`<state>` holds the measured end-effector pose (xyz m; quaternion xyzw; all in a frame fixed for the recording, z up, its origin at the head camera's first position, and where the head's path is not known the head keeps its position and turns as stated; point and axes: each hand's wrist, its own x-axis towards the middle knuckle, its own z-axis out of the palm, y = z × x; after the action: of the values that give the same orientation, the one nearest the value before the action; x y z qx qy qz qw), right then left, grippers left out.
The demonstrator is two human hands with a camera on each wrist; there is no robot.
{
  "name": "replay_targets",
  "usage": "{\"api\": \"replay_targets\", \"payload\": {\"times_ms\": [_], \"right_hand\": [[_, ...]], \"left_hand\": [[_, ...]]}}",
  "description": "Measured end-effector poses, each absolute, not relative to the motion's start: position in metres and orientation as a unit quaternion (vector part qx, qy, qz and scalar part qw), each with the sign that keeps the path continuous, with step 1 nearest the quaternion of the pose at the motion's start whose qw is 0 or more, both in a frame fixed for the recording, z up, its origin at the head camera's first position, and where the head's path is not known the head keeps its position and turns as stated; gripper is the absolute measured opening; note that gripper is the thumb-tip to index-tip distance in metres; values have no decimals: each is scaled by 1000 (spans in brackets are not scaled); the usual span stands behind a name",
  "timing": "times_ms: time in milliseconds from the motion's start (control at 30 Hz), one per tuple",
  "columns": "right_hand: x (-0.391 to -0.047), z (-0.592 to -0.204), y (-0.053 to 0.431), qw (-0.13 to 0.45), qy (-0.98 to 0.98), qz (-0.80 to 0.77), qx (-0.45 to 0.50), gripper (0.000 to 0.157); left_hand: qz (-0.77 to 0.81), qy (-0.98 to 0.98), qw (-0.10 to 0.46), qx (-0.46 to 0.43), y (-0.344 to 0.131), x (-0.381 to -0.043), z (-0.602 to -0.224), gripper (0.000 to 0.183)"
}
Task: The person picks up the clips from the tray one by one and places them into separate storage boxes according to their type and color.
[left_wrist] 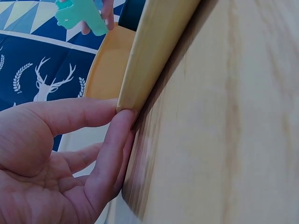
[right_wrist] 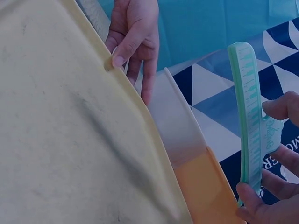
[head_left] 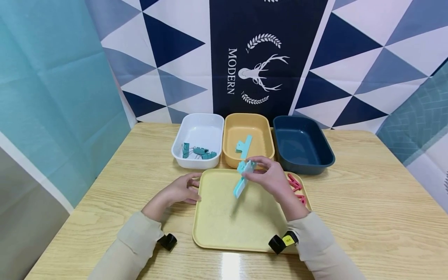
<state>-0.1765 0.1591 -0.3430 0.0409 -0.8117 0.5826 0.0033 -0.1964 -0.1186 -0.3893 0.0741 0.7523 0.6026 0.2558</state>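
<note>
"Fingers first: what do they hold?"

"Left hand (head_left: 180, 189): thumb and fingertips closed on the rim of the tray (head_left: 241, 229). Right hand (head_left: 267, 177): thumb and fingers slightly parted, with a turquoise clip (head_left: 239, 187) between them, raised over the tray."

"Handling it well?"

"I'd grip the clip evenly, brace the tray with the left, avoid the rim."

"And its lie?"

"Long axis slanting in the head view, free end pointing down-left from the right fingertips."

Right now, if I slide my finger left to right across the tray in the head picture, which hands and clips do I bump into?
Left hand pinching the edge of the yellow tray → turquoise clip → right hand holding that clip → pink clips.
</note>
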Motion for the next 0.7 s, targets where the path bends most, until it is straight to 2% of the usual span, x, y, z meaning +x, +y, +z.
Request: {"api": "replay_targets", "payload": {"times_ms": [700], "right_hand": [[-199,-328,162,26,-817,575,2,45]], "left_hand": [[602,753,257,77,-119,-196,-388,77]]}}
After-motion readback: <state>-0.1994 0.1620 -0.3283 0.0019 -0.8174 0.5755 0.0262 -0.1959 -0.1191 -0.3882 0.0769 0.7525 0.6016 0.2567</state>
